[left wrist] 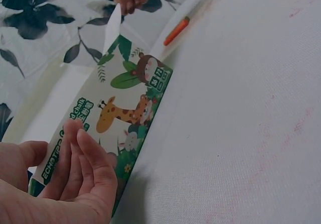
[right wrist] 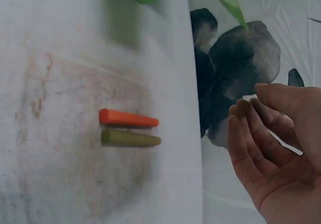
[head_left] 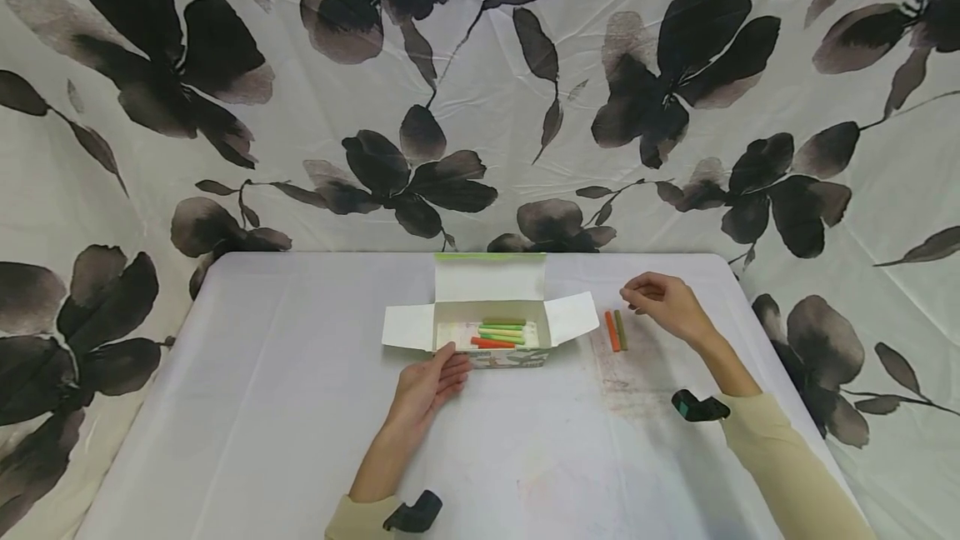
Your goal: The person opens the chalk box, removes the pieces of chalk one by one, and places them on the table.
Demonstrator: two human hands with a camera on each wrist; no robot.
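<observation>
A white-lined box [head_left: 510, 359] stands with its flaps spread, holding several green chalk sticks [head_left: 502, 327] and an orange one [head_left: 492, 343]. My left hand [head_left: 423, 390] holds the box's front-left edge, thumb at the rim and fingers against the printed front [left wrist: 118, 108]. To the right of the box, an orange stick [head_left: 612, 332] and an olive-green stick [head_left: 621, 330] lie side by side. Just beyond them, my right hand [head_left: 671, 307] is raised with bent, relaxed fingers. In the right wrist view the thumb and fingertips [right wrist: 251, 94] stand apart, and nothing shows between them.
White cloth covers the table [head_left: 300, 407], with reddish smudges around the two loose sticks. Behind the table's far edge hangs a floral curtain [head_left: 480, 107]. The box's side flaps [head_left: 572, 317] stick out left and right, and its lid [head_left: 490, 277] stands up at the back.
</observation>
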